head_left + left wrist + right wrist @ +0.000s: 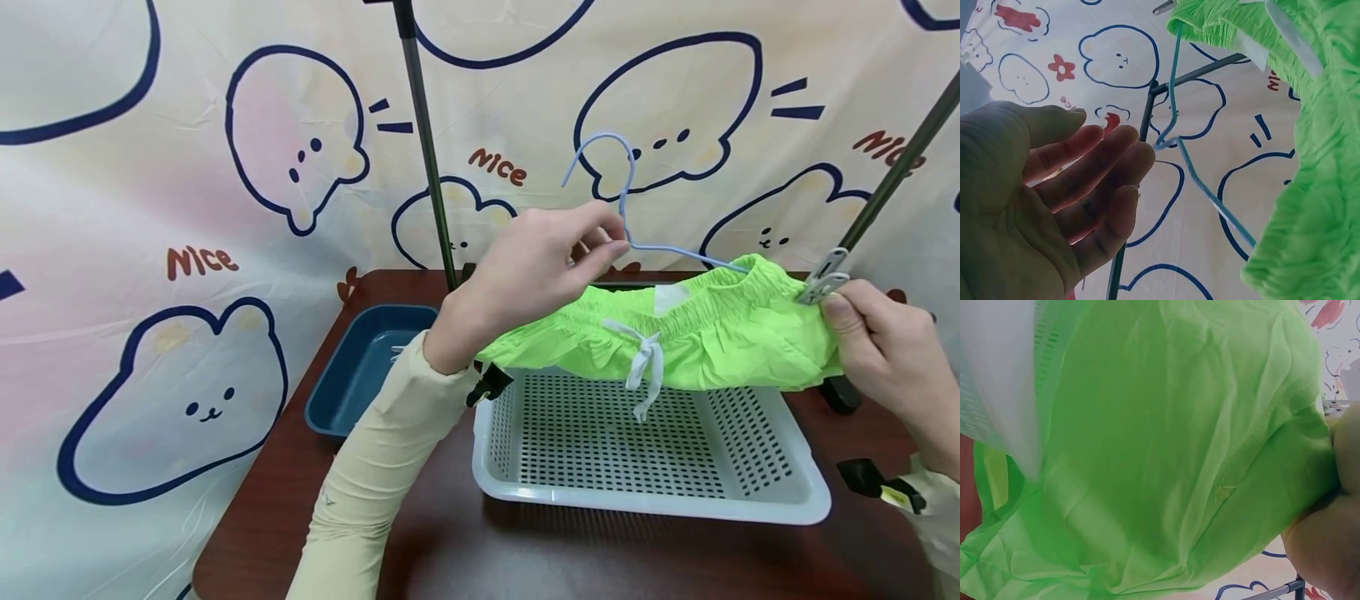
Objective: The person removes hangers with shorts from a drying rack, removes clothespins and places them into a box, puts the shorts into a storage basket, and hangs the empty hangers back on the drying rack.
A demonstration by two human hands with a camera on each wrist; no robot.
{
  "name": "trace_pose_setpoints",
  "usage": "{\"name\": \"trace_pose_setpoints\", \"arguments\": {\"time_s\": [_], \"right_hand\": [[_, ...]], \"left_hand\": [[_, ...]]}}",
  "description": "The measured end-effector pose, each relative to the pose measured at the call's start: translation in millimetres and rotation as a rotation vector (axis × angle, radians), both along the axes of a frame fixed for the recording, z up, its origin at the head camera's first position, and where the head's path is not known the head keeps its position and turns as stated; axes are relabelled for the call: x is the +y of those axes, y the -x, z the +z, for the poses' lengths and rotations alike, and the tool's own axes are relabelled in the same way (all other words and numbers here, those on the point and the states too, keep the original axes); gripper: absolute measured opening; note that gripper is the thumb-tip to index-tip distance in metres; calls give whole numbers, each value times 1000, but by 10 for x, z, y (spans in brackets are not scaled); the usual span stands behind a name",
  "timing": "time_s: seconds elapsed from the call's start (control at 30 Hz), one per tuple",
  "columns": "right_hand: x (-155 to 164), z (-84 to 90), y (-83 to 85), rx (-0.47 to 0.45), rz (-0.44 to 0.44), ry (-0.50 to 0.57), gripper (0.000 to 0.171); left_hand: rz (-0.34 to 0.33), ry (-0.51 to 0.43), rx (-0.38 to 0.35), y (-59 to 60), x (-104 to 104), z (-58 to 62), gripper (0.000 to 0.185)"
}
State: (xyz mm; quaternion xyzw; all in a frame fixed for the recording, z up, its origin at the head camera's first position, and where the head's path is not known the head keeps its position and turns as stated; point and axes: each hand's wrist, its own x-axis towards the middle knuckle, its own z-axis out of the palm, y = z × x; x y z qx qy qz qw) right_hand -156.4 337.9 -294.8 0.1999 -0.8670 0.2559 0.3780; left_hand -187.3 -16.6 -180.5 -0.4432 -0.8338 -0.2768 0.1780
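We grasp the neon-green gathered fabric shorts (723, 346) in our right hand (888, 354), above the white perforated plastic basket (652, 505); our left hand (540, 258) lies loose beside the thin blue hanger (667, 247); the teal-blue rectangular tray (348, 375) holds small pale pieces (396, 353)

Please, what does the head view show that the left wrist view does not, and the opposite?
Only the head view: the right hand gripping the green garment, the white basket and the blue tray.
Only the left wrist view: the palm of the left hand and both arms of the blue hanger.
Both: the left hand, the garment, the hanger, a dark pole and the cartoon backdrop.
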Motion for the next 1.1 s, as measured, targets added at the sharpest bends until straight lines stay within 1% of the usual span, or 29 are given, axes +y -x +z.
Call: {"name": "trace_pose_setpoints", "arguments": {"time_s": [0.17, 0.3, 0.4, 0.63, 0.8, 0.87, 0.9, 1.0, 1.1], "right_hand": [[9, 7, 12, 28, 15, 7, 30], [5, 17, 12, 11, 3, -1, 25], [-1, 20, 9, -7, -6, -11, 23], [5, 25, 3, 16, 0, 5, 28], [4, 28, -8, -1, -14, -4, 26], [7, 25, -14, -7, -14, -7, 26], [8, 23, -17, -11, -12, -8, 25], [12, 17, -21, -18, -5, -12, 25], [19, 13, -20, -19, 6, -19, 24]], "left_hand": [[-26, 20, -11, -13, 95, 15, 12], [-36, 46, -18, -29, 192, 39, 12], [-55, 68, -27, -40, 298, 64, 13], [-94, 142, -62, -55, 594, 123, 18], [-130, 186, -44, -44, 800, 86, 21], [-132, 210, -32, -42, 878, 65, 21], [-125, 231, -37, -42, 915, 58, 22], [-129, 256, -71, -39, 1008, 36, 24], [-127, 273, -87, -42, 1079, 17, 27]]}}
